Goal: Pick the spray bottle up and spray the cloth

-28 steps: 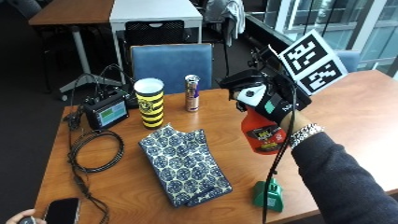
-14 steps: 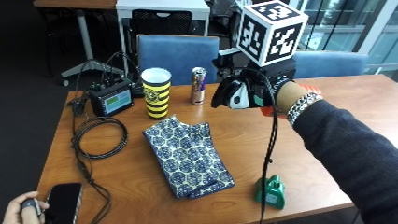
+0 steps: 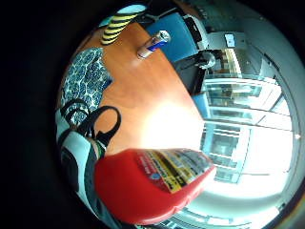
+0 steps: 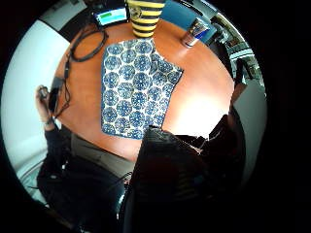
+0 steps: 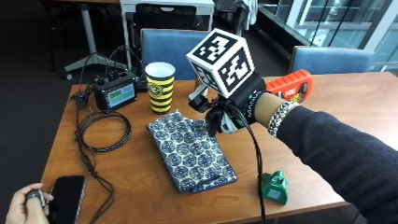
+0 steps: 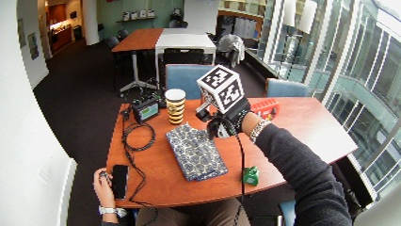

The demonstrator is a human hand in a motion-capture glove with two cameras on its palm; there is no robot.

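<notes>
Bottle (image 5: pixel 290 87) held aloft, tipped sideways, grip (image 5: pixel 233 114) clamped round it, above cloth's (image 5: pixel 190 149) far edge. Nozzle should aim down at cloth middle before squeezing, I reckoned.

Surface: wooden table (image 5: pixel 348 107)
Middle: blue patterned cloth (image 5: pixel 189 151), flat
Far side: yellow-and-black striped cup (image 5: pixel 159 87), small screen device (image 5: pixel 115 91), drink can (image 4: pixel 195 31)
Left: coiled black cable (image 5: pixel 103 130), phone (image 5: pixel 63 198)
Near edge: small green object (image 5: pixel 274 187)
</notes>
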